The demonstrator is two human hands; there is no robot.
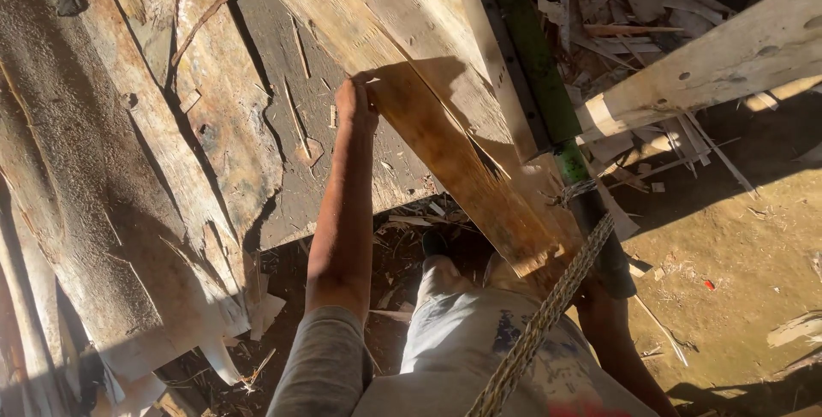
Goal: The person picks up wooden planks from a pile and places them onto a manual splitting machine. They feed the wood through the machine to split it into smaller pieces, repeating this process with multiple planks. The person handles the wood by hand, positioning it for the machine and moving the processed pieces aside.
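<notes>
Left hand (355, 102) up on the long pale plank (445, 126), grip clamped over its near edge with the fingers curled out of sight behind the wood. The plank runs diagonally from top left down toward the person's knees, its lower end splintered just above the paint-spattered trousers (479, 340). Right of the plank, touching its edge, sits a green pole (548, 100), and lower down the right hand (604, 297) wraps round the pole's dark end; that grip is in deep shadow, so I cannot tell how tightly it holds. A braided rope (548, 306) crosses beside it. Left of the plank, weathered grey boards (171, 126) lie side by side; beyond the pole, wood scraps (634, 6) litter the dirt.
</notes>
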